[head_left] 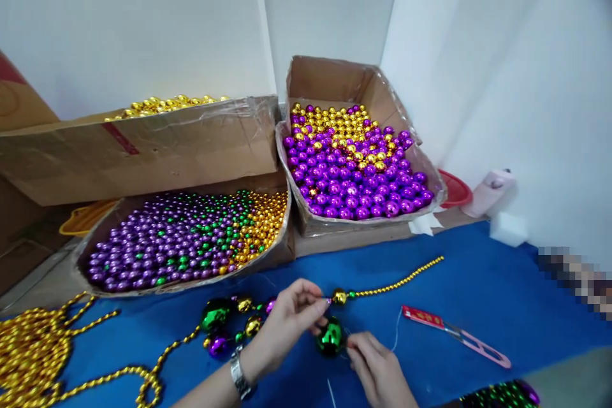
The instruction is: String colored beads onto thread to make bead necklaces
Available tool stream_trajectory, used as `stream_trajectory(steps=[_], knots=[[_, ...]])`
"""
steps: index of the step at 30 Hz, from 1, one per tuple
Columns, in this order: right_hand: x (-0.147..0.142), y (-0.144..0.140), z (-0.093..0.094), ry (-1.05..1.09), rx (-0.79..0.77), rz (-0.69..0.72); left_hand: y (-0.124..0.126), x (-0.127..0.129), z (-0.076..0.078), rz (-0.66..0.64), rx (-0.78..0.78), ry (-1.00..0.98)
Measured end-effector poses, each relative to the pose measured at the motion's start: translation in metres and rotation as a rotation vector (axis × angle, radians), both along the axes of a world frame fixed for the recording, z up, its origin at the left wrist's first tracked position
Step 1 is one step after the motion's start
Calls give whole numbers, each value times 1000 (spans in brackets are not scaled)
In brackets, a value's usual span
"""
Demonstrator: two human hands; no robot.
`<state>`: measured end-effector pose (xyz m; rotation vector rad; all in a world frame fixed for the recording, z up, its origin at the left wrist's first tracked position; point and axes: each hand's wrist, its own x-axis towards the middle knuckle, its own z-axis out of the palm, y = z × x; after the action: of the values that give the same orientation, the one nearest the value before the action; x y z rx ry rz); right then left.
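Note:
My left hand (pixel 289 322), a metal-banded watch (pixel 239 371) on its wrist, is closed on a bead string. Its fingertips pinch beside a small bead, just above a large shiny green bead (pixel 329 336). My right hand (pixel 377 366) is closed in a pinch to the right of that green bead, on what looks like thin clear thread. From the left fingertips a strand of small gold beads (pixel 401 282) runs to the upper right. Behind the left wrist lie another large green bead (pixel 215 315), a purple bead (pixel 218 347) and gold beads (pixel 252 326).
A blue cloth (pixel 478 280) covers the table. Cartons of loose beads stand behind: purple and gold (pixel 306 226), and mixed small ones (pixel 291 223). Gold strands (pixel 33 350) are heaped at left. At right lies a tool with a pink looped handle (pixel 488 352) and red end.

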<state>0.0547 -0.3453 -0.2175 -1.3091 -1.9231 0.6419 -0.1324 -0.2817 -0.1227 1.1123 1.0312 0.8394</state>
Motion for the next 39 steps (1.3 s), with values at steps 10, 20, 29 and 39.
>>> stream_trajectory(steps=[10,20,29,39], knots=[[1,-1,12,84,-167,-40,-19,-9,5,375,244,116],[6,6,21,10,-45,1,0,-19,-1,236,253,373],[-12,37,70,52,265,-16,24,4,95,128,653,403],[-15,38,72,286,76,-83,170,43,126,-211,958,1276]])
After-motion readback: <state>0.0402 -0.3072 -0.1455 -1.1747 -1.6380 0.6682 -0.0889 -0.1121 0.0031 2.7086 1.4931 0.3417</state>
